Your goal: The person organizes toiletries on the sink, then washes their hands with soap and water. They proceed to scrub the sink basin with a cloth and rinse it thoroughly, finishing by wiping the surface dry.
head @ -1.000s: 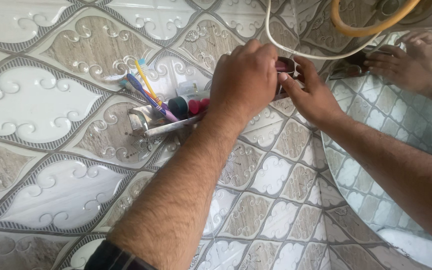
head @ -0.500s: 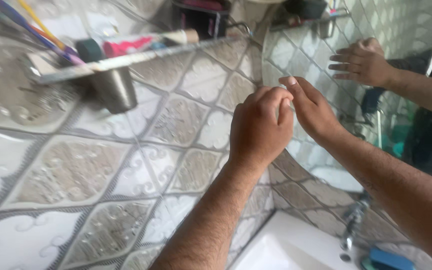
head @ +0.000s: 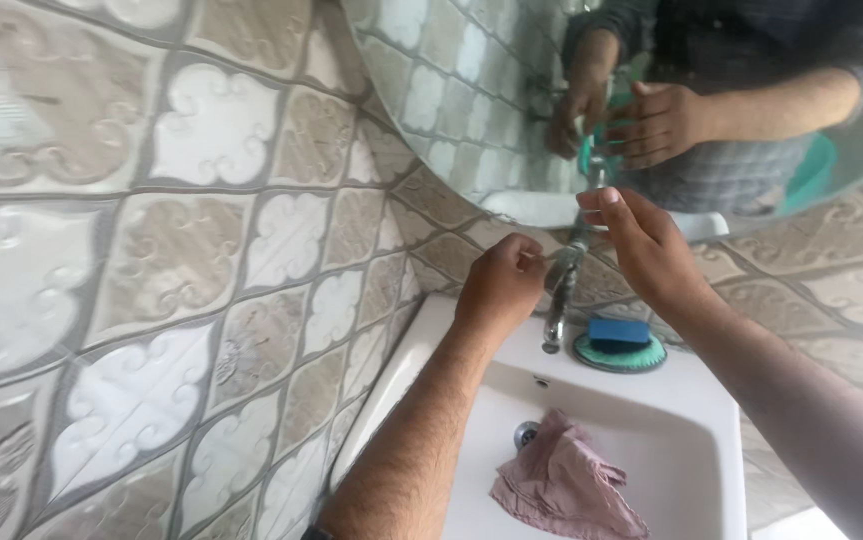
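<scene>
My left hand [head: 499, 288] is curled narrow, fingertips pinching something small at the top of the chrome tap [head: 559, 300] on the back rim of the white ceramic basin [head: 691, 440]; what it holds I cannot tell. My right hand [head: 651, 250], fingers half open, holds nothing, just beside the tap. Step, by my judgement: working at the tap head. Blue rectangular soap [head: 619, 332] sits on a round green dish [head: 619, 352] at the back rim. Crumpled pink cloth [head: 566, 480] lies in the bowl near the drain. No labels or signs legible.

The single head-worn camera is looking down, tilted, at close range over the white ceramic basin [head: 711, 420], facing the far patterned tiled wall [head: 201, 250] and round mirror [head: 471, 110].
</scene>
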